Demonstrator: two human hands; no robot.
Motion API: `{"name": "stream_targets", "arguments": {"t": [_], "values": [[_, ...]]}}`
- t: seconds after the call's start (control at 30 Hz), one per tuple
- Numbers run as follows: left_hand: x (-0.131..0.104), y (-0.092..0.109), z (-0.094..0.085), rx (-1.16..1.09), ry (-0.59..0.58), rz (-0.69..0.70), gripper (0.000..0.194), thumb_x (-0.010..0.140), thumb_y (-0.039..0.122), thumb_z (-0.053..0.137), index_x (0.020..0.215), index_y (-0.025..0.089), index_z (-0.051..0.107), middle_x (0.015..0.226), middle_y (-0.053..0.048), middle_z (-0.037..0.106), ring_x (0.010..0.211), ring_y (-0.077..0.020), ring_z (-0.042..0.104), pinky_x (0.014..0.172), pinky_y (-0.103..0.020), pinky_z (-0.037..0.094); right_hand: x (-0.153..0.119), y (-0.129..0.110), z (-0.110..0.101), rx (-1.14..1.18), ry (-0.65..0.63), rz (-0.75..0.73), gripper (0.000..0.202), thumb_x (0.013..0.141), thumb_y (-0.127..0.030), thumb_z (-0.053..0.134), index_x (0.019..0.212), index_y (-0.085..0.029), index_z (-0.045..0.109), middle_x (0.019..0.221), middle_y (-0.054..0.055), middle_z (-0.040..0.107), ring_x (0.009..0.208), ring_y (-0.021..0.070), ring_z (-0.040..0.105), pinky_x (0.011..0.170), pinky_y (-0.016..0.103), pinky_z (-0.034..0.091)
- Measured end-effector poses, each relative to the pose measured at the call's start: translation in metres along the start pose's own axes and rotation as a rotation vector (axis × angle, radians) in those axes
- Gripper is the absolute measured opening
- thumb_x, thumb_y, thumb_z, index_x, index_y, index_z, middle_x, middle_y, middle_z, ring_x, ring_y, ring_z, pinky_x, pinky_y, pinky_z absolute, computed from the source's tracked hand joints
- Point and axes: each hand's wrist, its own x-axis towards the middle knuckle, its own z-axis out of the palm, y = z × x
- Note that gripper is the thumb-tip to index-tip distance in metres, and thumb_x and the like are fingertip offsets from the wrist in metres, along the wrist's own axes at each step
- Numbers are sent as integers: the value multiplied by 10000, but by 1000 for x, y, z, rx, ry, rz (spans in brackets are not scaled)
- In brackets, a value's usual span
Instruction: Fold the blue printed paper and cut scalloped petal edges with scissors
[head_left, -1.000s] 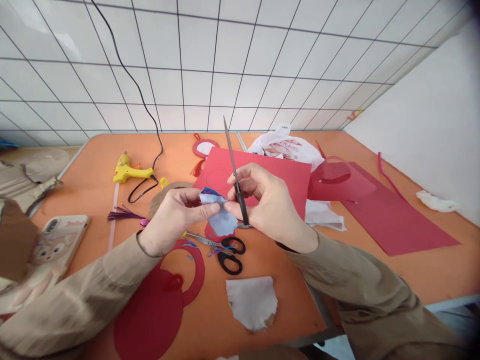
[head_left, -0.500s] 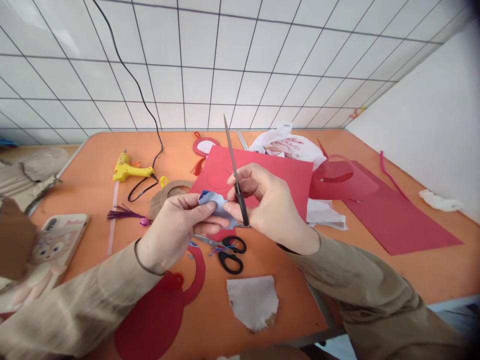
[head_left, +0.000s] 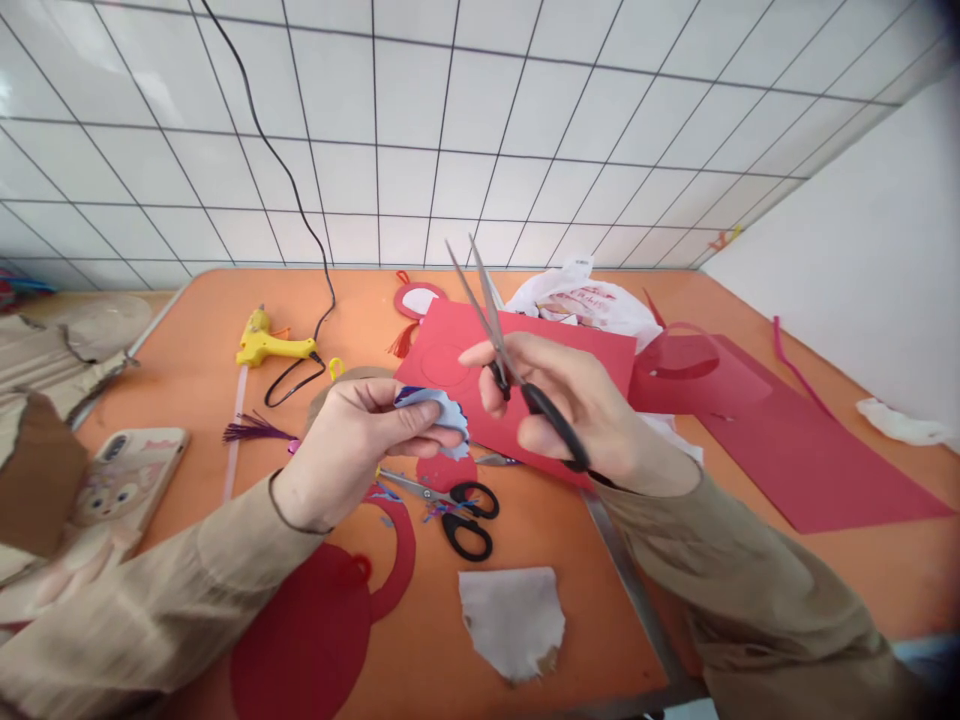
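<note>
Between the thumb and fingers of my left hand (head_left: pixel 352 440) is a small piece of pale blue fabric (head_left: pixel 444 412) with a dark blue edge and ragged rim. My right hand (head_left: pixel 585 400) holds a pair of scissors (head_left: pixel 491 325) by its black handles, blades parted and pointing up and away. The scissors stand apart from the fabric. Under my hands lie a second pair of black-handled scissors (head_left: pixel 469 520) with coloured thread scraps around it, and a red ring (head_left: pixel 405 560). A large red round piece (head_left: pixel 300 640) sits below my left forearm.
A yellow glue gun (head_left: pixel 274 347) with a black cord lies back left, near a purple tassel (head_left: pixel 259 430) and a phone (head_left: pixel 131 490). Red sheets (head_left: pixel 795 440) and a white plastic bag (head_left: pixel 592 300) lie right. A whitish cloth scrap (head_left: pixel 512 620) is in front.
My right hand has moved right, away from the fabric, and the scissors' blades have opened. My left hand keeps its hold on the fabric, which is turned a little.
</note>
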Motion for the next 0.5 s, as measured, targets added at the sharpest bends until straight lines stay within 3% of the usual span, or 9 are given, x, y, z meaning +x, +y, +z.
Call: {"name": "stream_targets", "arguments": {"t": [0.1, 0.23, 0.5], "values": [[0, 3, -3, 33, -16, 33, 84, 693, 225, 823, 705, 154, 781, 689, -49, 775, 653, -154, 737, 594, -175, 580, -2, -1, -15, -79, -115, 41, 372, 751, -347, 692, 1107, -248, 651, 814, 24, 579, 749, 184, 564, 711, 332, 492], [-2, 7, -4, 52, -10, 58, 117, 679, 241, 832, 709, 140, 780, 708, -68, 778, 663, -186, 740, 655, -248, 609, -4, -5, -24, -274, -188, 22, 448, 710, -416, 761, 1102, -212, 683, 777, 14, 584, 707, 180, 547, 669, 323, 477], [-3, 7, -5, 116, -15, 136, 64, 695, 201, 817, 741, 166, 788, 695, -48, 776, 661, -172, 738, 648, -236, 608, -9, -25, -20, -731, -228, 47, 455, 690, -320, 789, 1127, -220, 708, 749, 24, 608, 709, 207, 549, 691, 345, 426]]}}
